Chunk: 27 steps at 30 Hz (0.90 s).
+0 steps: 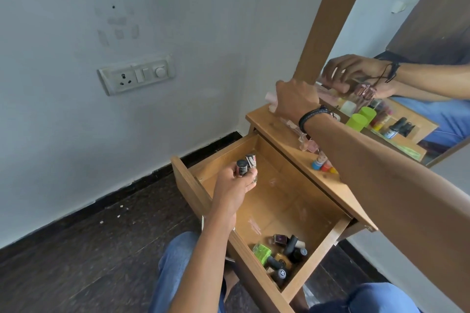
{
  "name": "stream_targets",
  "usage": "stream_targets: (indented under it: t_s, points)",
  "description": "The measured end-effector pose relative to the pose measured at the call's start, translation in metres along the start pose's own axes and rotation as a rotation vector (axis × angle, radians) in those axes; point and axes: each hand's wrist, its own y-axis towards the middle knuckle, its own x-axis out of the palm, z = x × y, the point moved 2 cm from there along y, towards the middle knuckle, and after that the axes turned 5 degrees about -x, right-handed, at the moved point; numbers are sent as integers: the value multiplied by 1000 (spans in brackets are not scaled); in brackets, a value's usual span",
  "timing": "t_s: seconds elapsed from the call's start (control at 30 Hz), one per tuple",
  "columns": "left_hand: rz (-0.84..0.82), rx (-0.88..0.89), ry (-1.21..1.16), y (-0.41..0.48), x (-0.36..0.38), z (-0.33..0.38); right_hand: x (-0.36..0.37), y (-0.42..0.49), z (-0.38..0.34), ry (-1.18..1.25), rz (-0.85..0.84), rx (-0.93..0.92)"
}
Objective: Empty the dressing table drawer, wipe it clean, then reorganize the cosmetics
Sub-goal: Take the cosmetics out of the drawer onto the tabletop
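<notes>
The wooden drawer (pixel 277 201) is pulled out and mostly bare. Several small cosmetic bottles (pixel 282 251) lie bunched in its near right corner. My left hand (pixel 235 187) hovers over the drawer's far left part, shut on two small dark-capped bottles (pixel 246 164). My right hand (pixel 295 99) is up at the back of the dressing table top (pixel 262 119), fingers closed around a pale pink tube (pixel 270 101). Small bottles with blue, red and yellow caps (pixel 323 165) stand on the top beside my forearm.
A mirror (pixel 412 40) in a wooden frame rises behind the table top and reflects my hands. A green cup (pixel 357 122) stands by it. A wall socket panel (pixel 136 76) is on the left wall. My knees in jeans (pixel 178 262) sit under the drawer.
</notes>
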Motion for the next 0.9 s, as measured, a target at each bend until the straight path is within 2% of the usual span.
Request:
stream_targets:
  t_s: [0.13, 0.43, 0.63, 0.8, 0.9]
  points:
    - [2, 3, -3, 1, 0, -1, 11, -3, 4, 7, -64, 2]
    - [12, -10, 33, 4, -1, -4, 16, -2, 13, 9, -18, 60]
    - [20, -20, 48, 4, -1, -4, 17, -3, 16, 83, -81, 60]
    - [13, -30, 26, 4, -1, 0, 9, -5, 15, 86, 4, 38]
    - [11, -45, 7, 4, 0, 2, 5, -9, 9, -16, 99, -7]
